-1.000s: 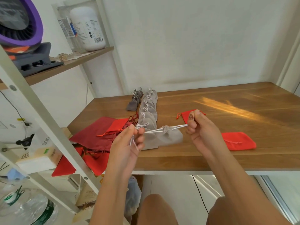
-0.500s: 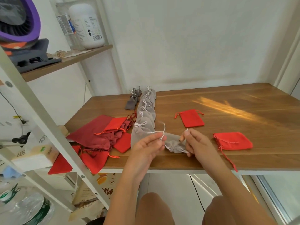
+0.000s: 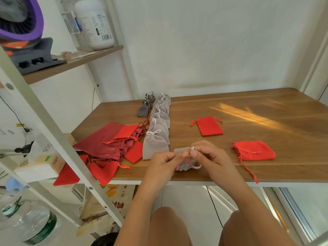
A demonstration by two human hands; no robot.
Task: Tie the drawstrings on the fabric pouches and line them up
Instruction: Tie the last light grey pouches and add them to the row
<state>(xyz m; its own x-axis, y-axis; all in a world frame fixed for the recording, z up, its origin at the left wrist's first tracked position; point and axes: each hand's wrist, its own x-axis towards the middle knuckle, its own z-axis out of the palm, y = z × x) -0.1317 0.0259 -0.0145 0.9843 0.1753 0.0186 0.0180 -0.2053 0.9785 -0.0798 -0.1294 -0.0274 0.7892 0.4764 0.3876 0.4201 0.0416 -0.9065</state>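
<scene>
A small grey pouch [image 3: 184, 166] lies at the table's front edge, mostly hidden by my hands. My left hand [image 3: 162, 166] and my right hand [image 3: 209, 157] meet above its gathered neck, and both pinch its white drawstring [image 3: 196, 167]. Just beyond them, a row of several tied grey pouches [image 3: 158, 125] runs away from me toward the wall. Three darker grey tied pouches [image 3: 144, 108] sit to the left of that row's far end.
Two flat red pouches [image 3: 209, 126] [image 3: 253, 150] lie to the right on the wooden table [image 3: 266, 110]. A heap of red and maroon pouches [image 3: 110, 144] covers the front left corner. A white shelf frame [image 3: 53, 128] stands at the left.
My hands pulled the drawstring taut a second ago, then came together low over the pouch. The pouch now lies on the table near the front edge under my fingers.
</scene>
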